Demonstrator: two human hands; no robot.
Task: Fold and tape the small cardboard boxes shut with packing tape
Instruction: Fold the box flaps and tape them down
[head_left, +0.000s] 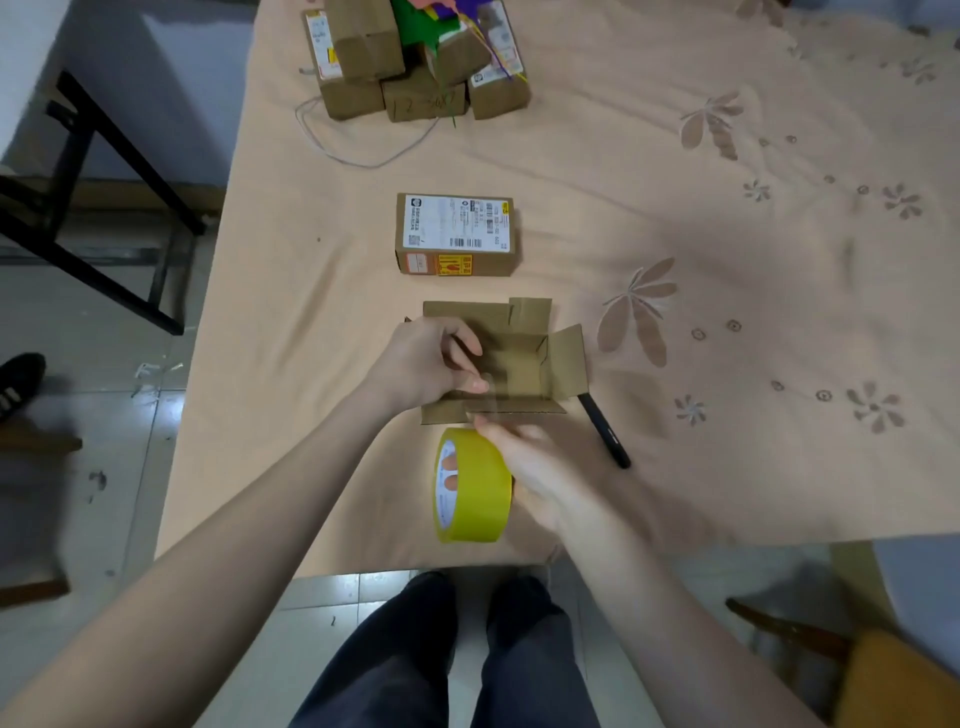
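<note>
The open box (511, 358) lies on the worktop (675, 260) just in front of the person, flaps spread and not yet folded; the left hand (426, 364) has its grip narrow, thumb and finger pinching the free end of a clear strip of tape (485, 397) above the box; the right hand (524, 467) holds the yellow tape roll (470, 486), its fingers seemingly through the core, near the box's front flap. To do this step well, I judge the strip should be kept taut and untwisted between the two hands, and the flaps folded flat before it is laid along the seam. The open box looks empty, though the left hand hides part of its inside; a closed labelled box (457, 234) stands just beyond it, contents unseen; further boxes (415, 57) are piled at the far edge; a black pen (605, 431) lies beside the open box.
</note>
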